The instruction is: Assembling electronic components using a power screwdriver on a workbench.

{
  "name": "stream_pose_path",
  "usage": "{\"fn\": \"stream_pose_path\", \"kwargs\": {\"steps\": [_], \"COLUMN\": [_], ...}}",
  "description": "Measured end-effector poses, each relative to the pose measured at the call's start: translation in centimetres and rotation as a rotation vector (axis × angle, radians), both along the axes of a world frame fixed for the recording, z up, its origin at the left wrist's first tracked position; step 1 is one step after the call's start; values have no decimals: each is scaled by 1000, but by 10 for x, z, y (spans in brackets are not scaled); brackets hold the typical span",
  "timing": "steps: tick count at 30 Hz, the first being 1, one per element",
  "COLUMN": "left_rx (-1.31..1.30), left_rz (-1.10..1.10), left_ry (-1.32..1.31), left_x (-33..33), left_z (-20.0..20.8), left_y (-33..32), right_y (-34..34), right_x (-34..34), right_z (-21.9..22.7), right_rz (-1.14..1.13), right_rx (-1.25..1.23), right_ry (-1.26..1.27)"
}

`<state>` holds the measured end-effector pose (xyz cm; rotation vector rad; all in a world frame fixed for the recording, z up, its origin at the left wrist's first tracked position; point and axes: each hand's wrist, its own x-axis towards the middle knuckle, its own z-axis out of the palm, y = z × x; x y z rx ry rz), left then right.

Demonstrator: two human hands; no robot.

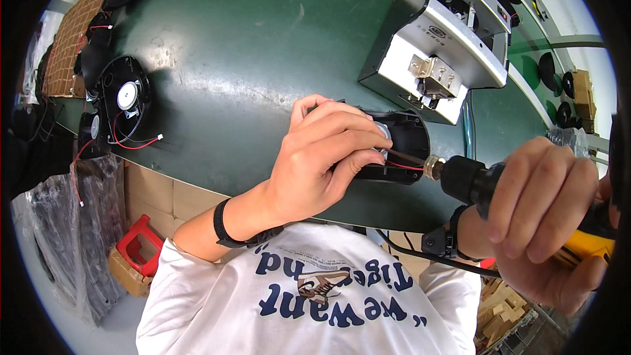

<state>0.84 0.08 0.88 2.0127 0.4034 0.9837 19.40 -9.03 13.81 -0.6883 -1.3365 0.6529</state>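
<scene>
A black plastic housing (409,133) lies on the green table in front of me, with a small round speaker (384,133) in it and a red wire alongside. My left hand (322,151) is closed on the housing, its fingers bent over the speaker and covering much of both. In my right hand (545,200) is a black and yellow power screwdriver (468,181), gripped round its body. Its long bit (406,156) points left into the housing beside my left fingertips. Where the tip ends is hidden by those fingers.
Beyond the housing, to the right, stands a silver and black machine (434,46). More black speaker housings (127,95) with trailing wires lie at the table's left end, by a brown box (75,39). A red plastic object (140,246) sits below the left edge.
</scene>
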Motion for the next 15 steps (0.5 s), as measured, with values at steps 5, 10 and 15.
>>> {"fn": "stream_pose_path", "kwargs": {"steps": [5,10,15], "left_rx": [-22,-30,-43], "left_rz": [-21,-23,-39], "left_ry": [0,-4,7], "left_x": [-1,-1,0], "left_z": [-2,-2,-1], "left_y": [0,1,1], "right_y": [16,15,19], "right_x": [-18,-15,-18], "right_z": [-6,-6,-6], "right_rz": [1,10,20], "right_rx": [-3,-8,-11], "right_ry": [-4,-11,-18]}}
